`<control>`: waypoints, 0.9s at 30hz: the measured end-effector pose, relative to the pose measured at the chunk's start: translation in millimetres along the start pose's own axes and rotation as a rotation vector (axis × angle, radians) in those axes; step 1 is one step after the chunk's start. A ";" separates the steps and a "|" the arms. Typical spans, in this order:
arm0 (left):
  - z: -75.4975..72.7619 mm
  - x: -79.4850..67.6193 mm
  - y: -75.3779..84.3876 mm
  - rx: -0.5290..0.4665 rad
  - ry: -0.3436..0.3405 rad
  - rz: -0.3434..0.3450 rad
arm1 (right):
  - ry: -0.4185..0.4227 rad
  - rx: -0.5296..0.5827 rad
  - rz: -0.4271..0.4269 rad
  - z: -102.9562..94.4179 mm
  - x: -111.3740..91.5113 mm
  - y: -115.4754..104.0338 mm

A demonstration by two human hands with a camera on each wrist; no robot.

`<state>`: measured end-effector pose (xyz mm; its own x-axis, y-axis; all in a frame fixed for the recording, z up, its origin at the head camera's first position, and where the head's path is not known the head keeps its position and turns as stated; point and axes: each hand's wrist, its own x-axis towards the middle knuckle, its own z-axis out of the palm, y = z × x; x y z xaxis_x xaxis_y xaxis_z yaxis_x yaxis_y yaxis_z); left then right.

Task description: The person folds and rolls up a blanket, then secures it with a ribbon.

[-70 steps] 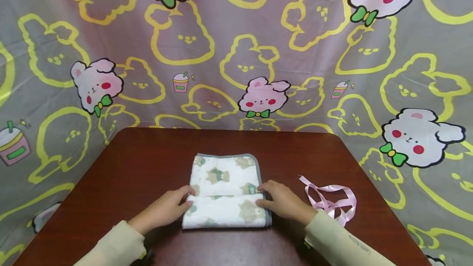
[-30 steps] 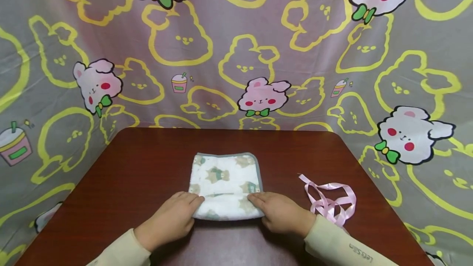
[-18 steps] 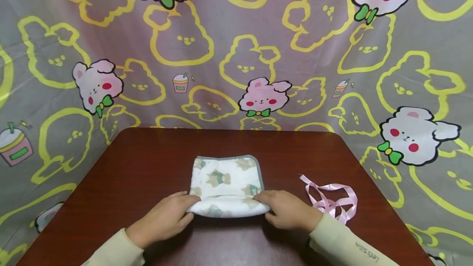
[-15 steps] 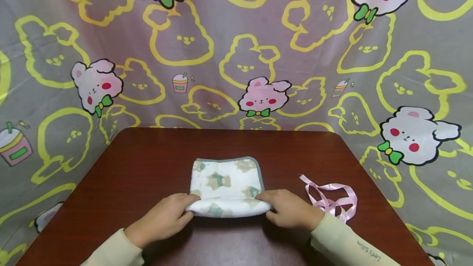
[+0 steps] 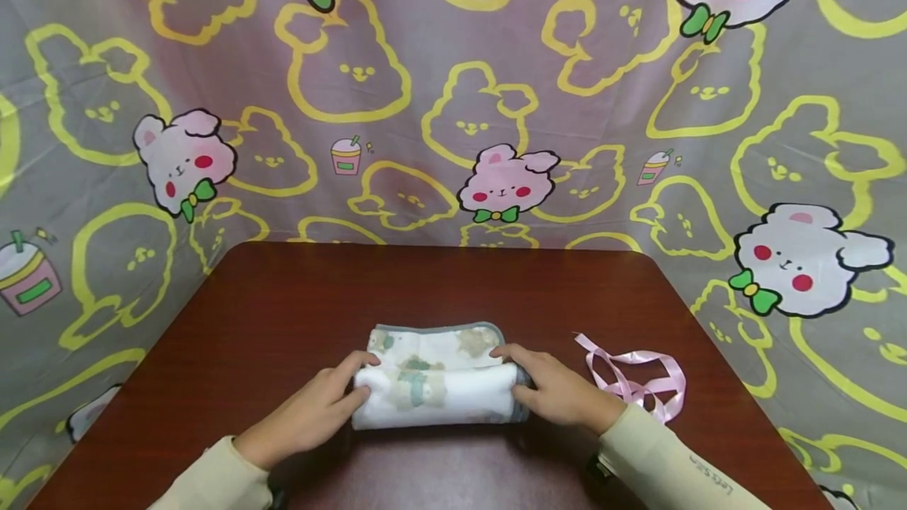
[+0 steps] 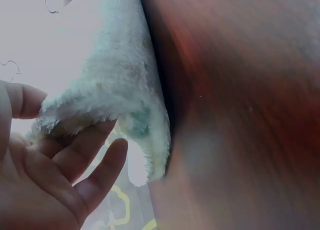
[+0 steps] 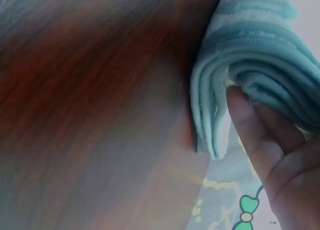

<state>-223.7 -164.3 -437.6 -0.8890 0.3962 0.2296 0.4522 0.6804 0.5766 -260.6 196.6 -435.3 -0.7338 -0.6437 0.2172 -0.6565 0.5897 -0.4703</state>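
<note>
A white plush towel (image 5: pixel 435 345) with a bear print and grey-green edging lies on the table, its near part rolled up and its far part flat. My left hand (image 5: pixel 305 415) grips the left end of the roll. At the right end, my right hand (image 5: pixel 567 393) holds the roll between thumb and fingers. The left wrist view shows the fluffy roll (image 6: pixel 120 54) with fingertips (image 6: pixel 119 150) tucked against its end. Stacked, curled layers (image 7: pixel 270 44) of the towel show in the right wrist view, with a fingertip (image 7: pixel 240 99) at the coil.
A loosely looped pink ribbon (image 5: pixel 655 360) lies right of the towel, beside my right forearm. The brown wooden table (image 5: pixel 298 290) has rounded far corners. A printed cloth (image 5: pixel 453 38) with cartoon rabbits hangs behind the table and along both sides.
The towel's near part has gone from a flat fold to a thicker roll, and its flat part is shorter. Both hands have worked at its two ends. The ribbon has stayed in place.
</note>
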 end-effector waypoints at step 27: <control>9.8 4.9 -18.6 -0.060 -0.099 -0.128 | -0.068 0.137 0.246 16.3 8.6 9.4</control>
<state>-235.7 -168.9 -454.9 -0.9263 0.3694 0.0745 0.3279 0.6927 0.6423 -270.3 188.6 -451.8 -0.8516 -0.5236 0.0269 -0.4275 0.6639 -0.6136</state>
